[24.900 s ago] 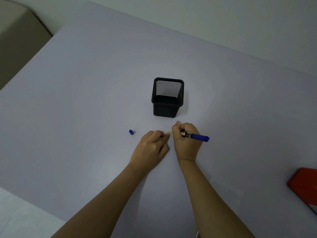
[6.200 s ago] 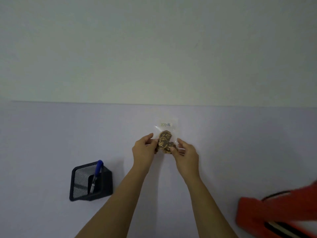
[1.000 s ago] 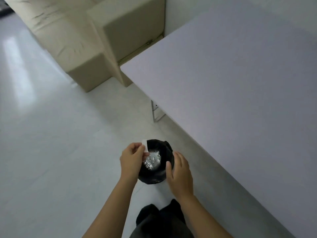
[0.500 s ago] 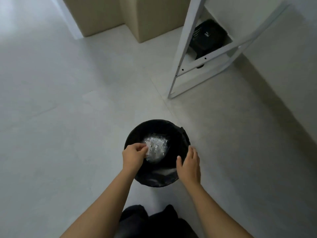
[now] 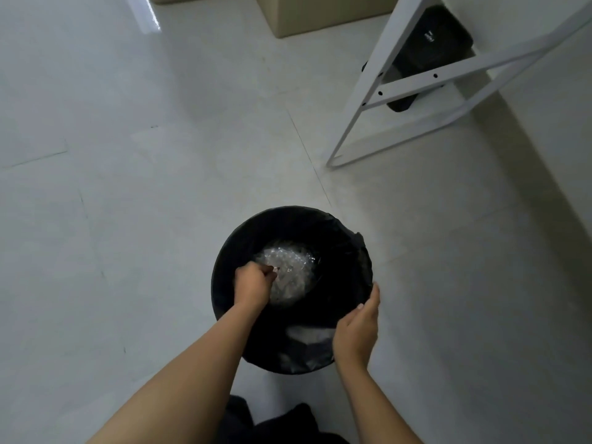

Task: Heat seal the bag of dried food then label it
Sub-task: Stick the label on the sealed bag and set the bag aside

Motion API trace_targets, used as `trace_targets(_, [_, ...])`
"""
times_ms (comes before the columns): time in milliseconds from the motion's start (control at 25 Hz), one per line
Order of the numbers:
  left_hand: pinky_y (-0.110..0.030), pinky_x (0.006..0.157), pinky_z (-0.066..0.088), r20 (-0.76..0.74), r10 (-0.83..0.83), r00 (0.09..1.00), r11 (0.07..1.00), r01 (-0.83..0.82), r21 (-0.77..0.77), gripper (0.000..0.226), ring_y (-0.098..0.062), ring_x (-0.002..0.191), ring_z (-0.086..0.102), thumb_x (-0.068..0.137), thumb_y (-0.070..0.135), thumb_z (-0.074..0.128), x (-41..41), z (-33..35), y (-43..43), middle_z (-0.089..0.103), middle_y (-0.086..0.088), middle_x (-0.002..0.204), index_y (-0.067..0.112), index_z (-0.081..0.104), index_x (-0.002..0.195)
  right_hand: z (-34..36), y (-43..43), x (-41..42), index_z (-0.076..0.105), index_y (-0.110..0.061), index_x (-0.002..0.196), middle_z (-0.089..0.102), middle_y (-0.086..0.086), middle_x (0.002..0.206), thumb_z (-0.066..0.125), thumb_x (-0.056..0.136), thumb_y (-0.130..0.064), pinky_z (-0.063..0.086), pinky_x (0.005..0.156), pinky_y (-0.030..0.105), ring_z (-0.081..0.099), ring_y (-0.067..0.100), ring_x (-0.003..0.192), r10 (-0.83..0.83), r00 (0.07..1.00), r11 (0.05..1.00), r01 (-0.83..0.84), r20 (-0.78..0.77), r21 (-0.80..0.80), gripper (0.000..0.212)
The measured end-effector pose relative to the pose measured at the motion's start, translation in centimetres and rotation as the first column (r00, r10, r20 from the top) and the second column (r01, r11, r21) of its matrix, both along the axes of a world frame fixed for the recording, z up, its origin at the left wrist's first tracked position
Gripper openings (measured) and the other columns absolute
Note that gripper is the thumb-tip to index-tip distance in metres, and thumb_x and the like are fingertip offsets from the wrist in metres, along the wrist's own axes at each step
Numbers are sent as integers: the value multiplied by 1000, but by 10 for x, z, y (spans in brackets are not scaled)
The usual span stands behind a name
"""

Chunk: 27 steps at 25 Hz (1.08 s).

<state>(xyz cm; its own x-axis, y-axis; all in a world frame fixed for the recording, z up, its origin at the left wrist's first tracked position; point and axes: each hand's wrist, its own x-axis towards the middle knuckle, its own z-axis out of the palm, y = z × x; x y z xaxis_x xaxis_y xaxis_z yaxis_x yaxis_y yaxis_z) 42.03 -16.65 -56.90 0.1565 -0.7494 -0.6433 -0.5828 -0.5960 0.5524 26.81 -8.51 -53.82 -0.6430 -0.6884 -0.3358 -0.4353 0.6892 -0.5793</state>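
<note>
The bag of dried food cannot be seen in this view, which looks down at the floor; the nearest thing to it is a wad of crumpled clear plastic (image 5: 290,272) lying inside a round black bin (image 5: 346,248) at the lower middle of the frame. The bin is lined with a black bag whose edge folds over the rim. The left hand (image 5: 254,283) reaches down into the bin, its fingers curled closed just over the left side of the plastic; whether it pinches anything between them cannot be told. The right hand (image 5: 357,331) is at the bin's lower right rim, fingers loosely spread and slightly curved, holding nothing, close to the liner. Below the arms, at the bottom edge, dark clothing (image 5: 272,424) of the person shows. Pale floor tiles (image 5: 144,187) surround the bin. At the upper right stands a white metal table frame (image 5: 368,91) with a black object (image 5: 429,43) behind it, and a beige block (image 5: 314,14) sits at the top edge
</note>
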Motion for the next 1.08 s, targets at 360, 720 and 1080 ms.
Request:
trace_targets(360, [-35, 80, 53, -5, 4, 1000, 993, -4, -117, 21, -20, 71, 58, 85, 17, 62, 27, 174, 12, 70, -11, 76, -3, 65, 78, 154, -19, 32, 14, -11, 146, 24, 10, 153, 32, 98, -20, 28, 109, 30, 25, 22, 140, 243, 970, 969, -243, 6, 43, 53])
trace_targets(720, [-22, 58, 41, -122, -96, 988, 884, 28, -467, 25, -18, 63, 59, 93, 19, 50, 15, 549, 30, 65, -4, 65, 9, 66, 77, 491, -9, 52, 19, -18, 145, 24, 1, 154, 29, 98, -28, 17, 111, 22, 20, 12, 141, 348, 935, 906, -355, -69, -231, 49])
trace_targets(1080, [-22, 103, 33, -95, -696, 712, 538, 428, -726, 42, -18, 126, 50, 99, 31, 37, -170, 702, 69, 56, -4, 135, 10, 51, 132, 636, 84, -114, 14, -12, 147, 14, 4, 157, 24, 99, -32, 5, 114, 24, 11, 15, 144, -225, 923, 908, 83, -311, -410, 52])
